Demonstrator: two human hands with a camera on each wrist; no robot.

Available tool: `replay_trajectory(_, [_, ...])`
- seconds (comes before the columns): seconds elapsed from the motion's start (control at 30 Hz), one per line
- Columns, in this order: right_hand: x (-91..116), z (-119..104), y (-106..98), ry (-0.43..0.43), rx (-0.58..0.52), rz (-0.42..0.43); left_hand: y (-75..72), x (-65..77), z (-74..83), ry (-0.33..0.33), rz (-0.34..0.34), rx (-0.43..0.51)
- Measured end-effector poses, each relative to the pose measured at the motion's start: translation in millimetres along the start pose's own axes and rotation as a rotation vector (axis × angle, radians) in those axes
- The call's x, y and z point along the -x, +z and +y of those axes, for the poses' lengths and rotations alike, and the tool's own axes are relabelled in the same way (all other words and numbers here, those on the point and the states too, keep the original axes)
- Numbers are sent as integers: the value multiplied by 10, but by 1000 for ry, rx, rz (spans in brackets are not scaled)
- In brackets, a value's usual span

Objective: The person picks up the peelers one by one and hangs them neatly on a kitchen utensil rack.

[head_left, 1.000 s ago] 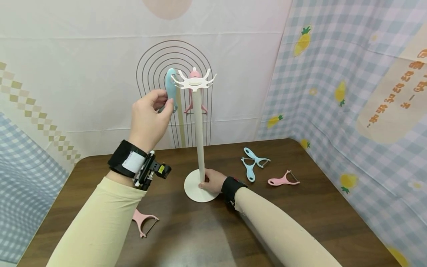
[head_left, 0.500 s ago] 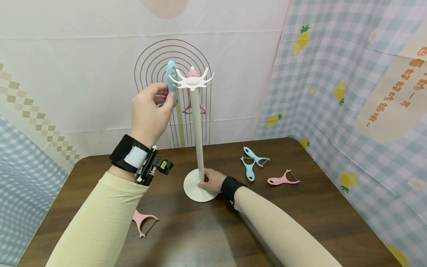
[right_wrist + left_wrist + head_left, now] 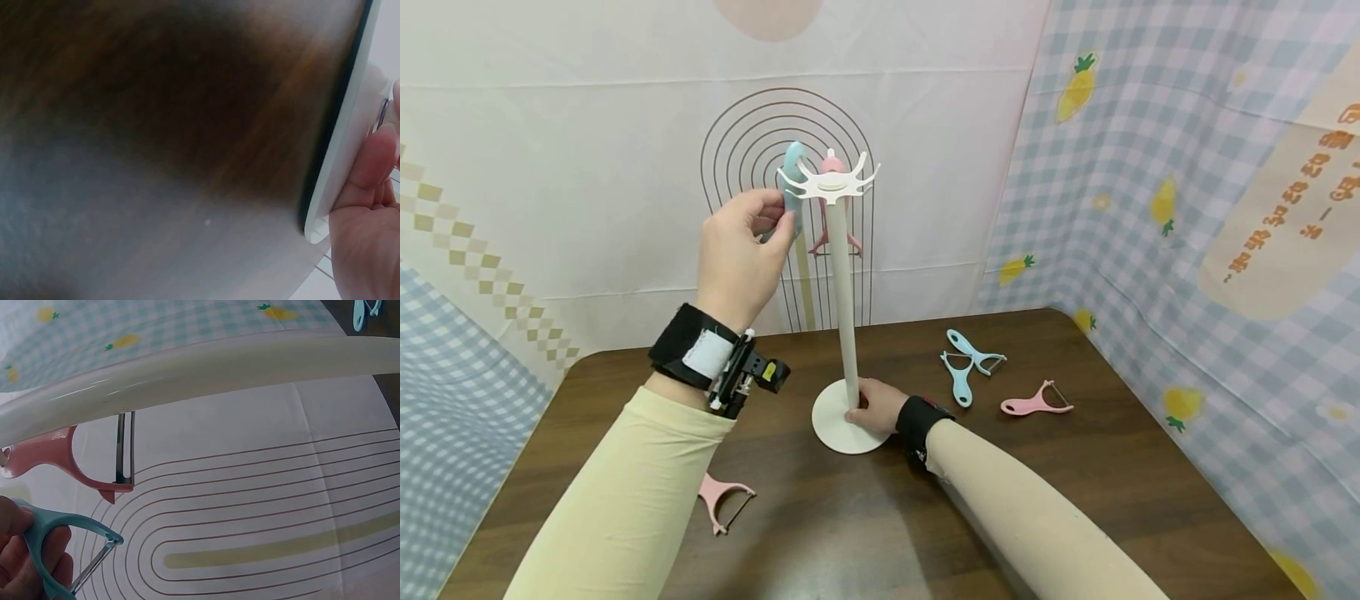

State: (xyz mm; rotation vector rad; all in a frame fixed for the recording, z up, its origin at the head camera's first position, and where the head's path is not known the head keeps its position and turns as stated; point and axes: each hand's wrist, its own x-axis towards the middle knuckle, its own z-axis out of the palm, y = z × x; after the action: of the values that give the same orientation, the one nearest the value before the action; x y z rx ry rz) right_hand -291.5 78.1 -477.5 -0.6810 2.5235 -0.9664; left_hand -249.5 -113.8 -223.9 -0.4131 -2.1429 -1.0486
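My left hand [image 3: 741, 250] pinches a light blue Y-shaped peeler [image 3: 793, 171] with its handle up. The handle overlaps the left hooks of a white hook stand [image 3: 842, 292]; whether a hook passes through the handle's hole I cannot tell. In the left wrist view, thumb and fingers hold the blue peeler [image 3: 69, 519] near its fork, blade end free. Behind the pole hangs a pink peeler [image 3: 832, 166], blade down. Low down, my right hand [image 3: 882, 407] grips the pole at the round base [image 3: 831, 425]. The right wrist view shows that hand [image 3: 369, 219] beside the base's rim.
Two blue peelers [image 3: 962, 387] lie crossed on the brown table [image 3: 820, 533], right of the stand. Farther right is a pink peeler [image 3: 1026, 406]. Another pink peeler [image 3: 718, 492] lies front left, partly hidden by the left forearm. Cloth hangs behind and at both sides.
My left hand has moved slightly up and right with the blue peeler, bringing its handle closer in over the stand's left hooks. The handle now leans right. My right hand stays at the base.
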Motion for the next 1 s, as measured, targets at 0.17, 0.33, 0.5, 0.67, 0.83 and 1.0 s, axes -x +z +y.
replay_trajectory(0.17, [-18, 34, 9, -7, 2, 2, 6, 29, -10, 3, -15, 5])
replay_trajectory(0.33, [-38, 61, 11, -14, 2, 3, 25, 55, -36, -8, -41, 3])
replay_trajectory(0.5, [-30, 47, 14, -14, 8, -1, 46, 78, -52, 6, -60, -7])
replay_trajectory(0.67, [-15, 16, 11, 3, 11, -3, 64, 95, -46, 21, -77, -5])
replay_trajectory(0.83, [-3, -5, 6, 6, 6, 0, 64, 105, -51, 49, -75, -2])
replay_trajectory(1.0, [0, -4, 6, 1, -1, 2, 52, 116, -76, 84, -77, -1])
